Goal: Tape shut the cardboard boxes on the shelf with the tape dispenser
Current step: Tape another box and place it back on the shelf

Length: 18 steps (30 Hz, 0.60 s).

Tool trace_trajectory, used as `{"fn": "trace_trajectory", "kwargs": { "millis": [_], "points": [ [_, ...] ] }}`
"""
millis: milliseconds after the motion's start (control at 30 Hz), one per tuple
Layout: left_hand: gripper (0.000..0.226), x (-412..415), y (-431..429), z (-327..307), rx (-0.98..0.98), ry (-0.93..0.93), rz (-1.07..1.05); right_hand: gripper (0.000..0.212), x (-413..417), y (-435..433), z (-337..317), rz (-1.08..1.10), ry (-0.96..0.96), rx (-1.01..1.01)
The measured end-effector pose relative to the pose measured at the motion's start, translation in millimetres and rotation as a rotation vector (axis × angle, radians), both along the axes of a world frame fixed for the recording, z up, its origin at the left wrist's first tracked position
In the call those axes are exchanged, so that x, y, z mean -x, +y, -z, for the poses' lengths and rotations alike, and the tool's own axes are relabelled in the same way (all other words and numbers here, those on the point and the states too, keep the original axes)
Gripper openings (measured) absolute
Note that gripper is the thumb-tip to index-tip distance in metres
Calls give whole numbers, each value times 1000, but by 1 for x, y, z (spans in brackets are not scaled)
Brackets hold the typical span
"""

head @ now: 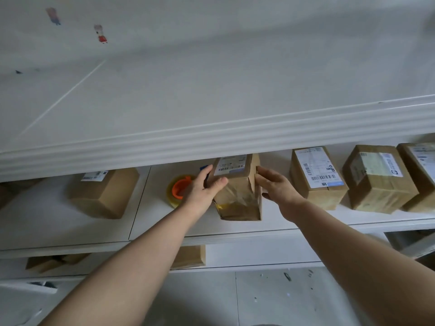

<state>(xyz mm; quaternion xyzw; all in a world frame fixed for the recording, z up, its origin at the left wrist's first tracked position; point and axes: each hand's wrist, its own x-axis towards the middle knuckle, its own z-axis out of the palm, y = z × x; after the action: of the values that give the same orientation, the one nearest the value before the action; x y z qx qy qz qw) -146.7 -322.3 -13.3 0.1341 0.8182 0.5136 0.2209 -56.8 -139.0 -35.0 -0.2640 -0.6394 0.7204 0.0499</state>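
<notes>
A small cardboard box (237,196) with a white barcode label on top stands in the middle of the white shelf (70,229). My left hand (203,187) grips its left side, thumb across the top front edge. On the box's right side, my right hand (276,184) lies with straight fingers against the flap. The tape dispenser (179,188), an orange core inside a yellowish tape roll, lies on the shelf just left of the box, partly behind my left hand. Clear tape shows on the box's front face.
Another cardboard box (103,192) sits to the left, and three labelled boxes (317,177) (379,180) (421,175) stand to the right. The shelf board above (211,137) overhangs the boxes' rear. More boxes (188,256) lie on the lower shelf.
</notes>
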Motion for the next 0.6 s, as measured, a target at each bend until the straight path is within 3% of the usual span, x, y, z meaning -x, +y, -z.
{"fn": "trace_trajectory", "kwargs": {
  "millis": [67, 167, 267, 367, 467, 600],
  "points": [
    [85, 5, -2, 1, 17, 21, -16, 45, -3, -5, -8, 10, 12, -3],
    [66, 9, -2, 5, 59, 60, -14, 60, -2, -9, -15, 33, -56, 42],
    [63, 6, 2, -1, 59, 67, 18, 94, 3, -12, -17, 77, -146, 164],
    [98, 5, 5, -4, 123, 123, 103, 134, 5, -13, -13, 95, -170, 142],
    [91, 6, 4, 3, 252, 282, 60, 123, 3, -12, -7, 122, -166, 99],
    [58, 10, 0, 2, 391, 232, 111, 96, -5, -9, -9, 236, -172, -31]
  ]
}}
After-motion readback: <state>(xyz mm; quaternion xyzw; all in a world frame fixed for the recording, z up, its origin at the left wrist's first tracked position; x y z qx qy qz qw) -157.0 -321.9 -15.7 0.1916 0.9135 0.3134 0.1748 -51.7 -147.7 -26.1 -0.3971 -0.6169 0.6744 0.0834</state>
